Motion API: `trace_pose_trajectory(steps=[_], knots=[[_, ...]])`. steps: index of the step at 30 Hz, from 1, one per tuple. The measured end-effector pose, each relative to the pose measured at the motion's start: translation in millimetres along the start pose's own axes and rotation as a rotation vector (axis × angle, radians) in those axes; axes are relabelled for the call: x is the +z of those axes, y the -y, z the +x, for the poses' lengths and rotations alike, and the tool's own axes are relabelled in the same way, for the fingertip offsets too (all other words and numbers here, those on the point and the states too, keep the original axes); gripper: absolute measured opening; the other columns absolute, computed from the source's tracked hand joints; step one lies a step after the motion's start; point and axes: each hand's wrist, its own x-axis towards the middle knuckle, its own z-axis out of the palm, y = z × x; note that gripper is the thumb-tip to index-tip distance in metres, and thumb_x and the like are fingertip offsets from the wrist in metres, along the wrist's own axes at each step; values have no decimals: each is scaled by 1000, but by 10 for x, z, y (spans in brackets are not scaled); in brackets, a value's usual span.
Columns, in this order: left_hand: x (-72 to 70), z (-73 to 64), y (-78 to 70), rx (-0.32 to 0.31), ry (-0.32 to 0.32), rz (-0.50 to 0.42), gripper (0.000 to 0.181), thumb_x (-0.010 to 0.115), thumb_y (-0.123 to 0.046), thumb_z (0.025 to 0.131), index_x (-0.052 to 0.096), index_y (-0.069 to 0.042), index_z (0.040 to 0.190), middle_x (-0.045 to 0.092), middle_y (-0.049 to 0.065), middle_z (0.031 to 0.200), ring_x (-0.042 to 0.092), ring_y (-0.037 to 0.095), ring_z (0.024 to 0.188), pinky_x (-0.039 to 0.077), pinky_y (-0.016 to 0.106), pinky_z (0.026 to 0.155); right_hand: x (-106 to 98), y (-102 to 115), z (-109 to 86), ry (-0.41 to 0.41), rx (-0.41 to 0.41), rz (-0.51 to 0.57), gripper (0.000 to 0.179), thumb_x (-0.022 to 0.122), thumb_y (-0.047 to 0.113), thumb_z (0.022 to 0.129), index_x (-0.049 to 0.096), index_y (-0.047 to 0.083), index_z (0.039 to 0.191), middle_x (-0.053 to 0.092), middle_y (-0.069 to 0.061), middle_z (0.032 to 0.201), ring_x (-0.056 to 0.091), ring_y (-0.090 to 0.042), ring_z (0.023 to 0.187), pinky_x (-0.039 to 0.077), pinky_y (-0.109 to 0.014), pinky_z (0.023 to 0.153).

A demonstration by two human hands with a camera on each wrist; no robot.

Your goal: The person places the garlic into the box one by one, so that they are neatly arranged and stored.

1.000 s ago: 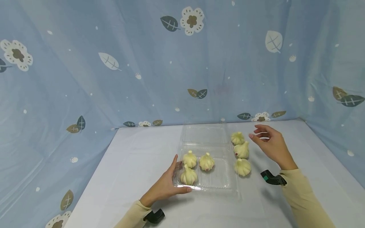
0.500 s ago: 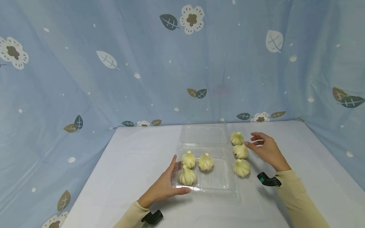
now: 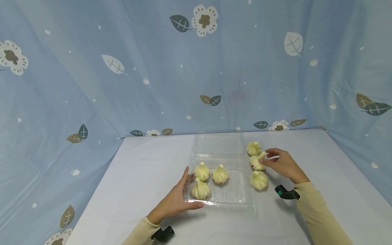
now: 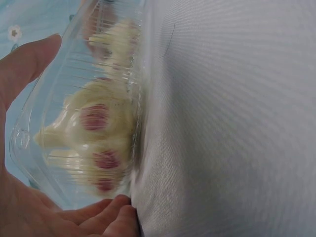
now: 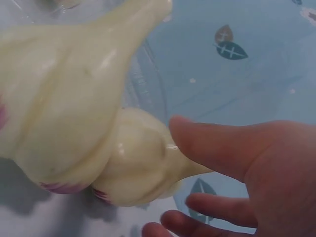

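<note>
My left hand (image 3: 176, 200) holds the left side of a clear plastic clamshell container (image 3: 234, 195), thumb along its front edge and fingers at the left wall. Inside the container sit three garlic bulbs: two in the left part, a rear bulb (image 3: 201, 171) and a front bulb (image 3: 200, 190), and another bulb (image 3: 220, 174) to their right. My right hand (image 3: 283, 165) is at the middle garlic bulb (image 3: 255, 163) of a column of three. Its thumb (image 5: 212, 143) and spread fingers lie either side of that bulb's stem, with a gap showing between them.
The container's raised lid (image 3: 218, 144) lies back toward the blue patterned curtain (image 3: 153, 85). Right of the container, a far garlic bulb (image 3: 254, 148) and a near garlic bulb (image 3: 259, 180) flank the middle one. A white cloth (image 3: 147, 163) covers the table.
My right hand has come down and to the left, from beyond the column to the middle bulb's stem. The left hand stays on the container, and the bulbs lie as before.
</note>
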Motion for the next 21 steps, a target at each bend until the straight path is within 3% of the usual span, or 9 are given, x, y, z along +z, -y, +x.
trace_pose_trajectory(steps=[14, 21], knots=[[0, -9, -8, 6, 2, -20, 135, 92, -43, 77, -5, -16, 168, 35, 9, 168, 33, 31, 157, 28, 60, 125, 82, -11, 12, 61, 40, 3, 85, 75, 51, 92, 48, -10, 145, 53, -32, 142, 62, -47, 123, 58, -51, 93], [1, -7, 2, 5, -5, -5, 136, 92, -44, 76, -4, -15, 168, 36, 8, 168, 34, 30, 156, 28, 59, 125, 122, -5, 30, 65, 34, 27, 82, 79, 50, 90, 53, -9, 140, 60, -29, 137, 64, -40, 119, 58, -47, 91]])
